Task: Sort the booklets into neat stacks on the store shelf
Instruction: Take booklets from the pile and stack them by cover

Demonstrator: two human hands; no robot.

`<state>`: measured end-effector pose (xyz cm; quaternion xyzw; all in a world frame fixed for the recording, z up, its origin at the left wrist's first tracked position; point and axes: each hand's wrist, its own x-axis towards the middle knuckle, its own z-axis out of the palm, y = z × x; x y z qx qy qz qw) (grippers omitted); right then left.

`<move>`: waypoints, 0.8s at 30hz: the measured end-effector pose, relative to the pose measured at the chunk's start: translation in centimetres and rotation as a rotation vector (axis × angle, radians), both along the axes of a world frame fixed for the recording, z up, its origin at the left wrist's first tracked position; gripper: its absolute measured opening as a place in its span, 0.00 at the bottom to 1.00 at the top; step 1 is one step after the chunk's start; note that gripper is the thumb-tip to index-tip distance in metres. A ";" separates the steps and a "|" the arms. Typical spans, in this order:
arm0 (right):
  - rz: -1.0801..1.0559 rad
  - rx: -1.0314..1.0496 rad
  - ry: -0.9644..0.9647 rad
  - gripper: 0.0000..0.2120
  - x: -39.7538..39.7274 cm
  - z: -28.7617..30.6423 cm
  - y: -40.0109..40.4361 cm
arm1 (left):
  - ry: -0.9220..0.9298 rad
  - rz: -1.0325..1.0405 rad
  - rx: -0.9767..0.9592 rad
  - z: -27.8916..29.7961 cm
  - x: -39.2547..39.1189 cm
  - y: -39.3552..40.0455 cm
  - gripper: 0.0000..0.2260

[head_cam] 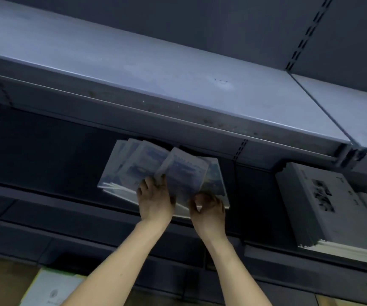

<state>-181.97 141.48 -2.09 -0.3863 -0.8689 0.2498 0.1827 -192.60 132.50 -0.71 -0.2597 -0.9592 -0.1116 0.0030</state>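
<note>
A loose, fanned pile of blue-and-white booklets (147,166) lies on the dark middle shelf (45,195), under the grey upper shelf. My left hand (155,198) rests on the pile's front edge, its fingers pressing a lifted top booklet (184,171). My right hand (209,205) curls around the pile's front right corner, fingers bent on the booklets. A neat stack of white booklets with black print (323,206) stands further right on the same shelf.
The grey upper shelf (156,85) overhangs the pile closely. A slotted upright (240,149) stands behind the booklets. Below at the left, on a brown floor, lies a pale box or booklet (50,288).
</note>
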 end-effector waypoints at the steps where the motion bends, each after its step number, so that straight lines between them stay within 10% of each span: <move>1: -0.015 -0.010 -0.011 0.12 0.1 0.0 0.1 | -0.037 0.007 0.010 0.1 0.2 0.2 0.32; 9: -0.199 -0.131 -0.207 0.33 1.2 -1.5 2.9 | -0.343 -0.008 0.129 0.5 -1.0 1.0 0.39; 24: -0.210 -0.273 -0.127 0.25 1.9 0.5 6.7 | -0.294 -0.086 0.230 -0.8 2.9 5.4 0.22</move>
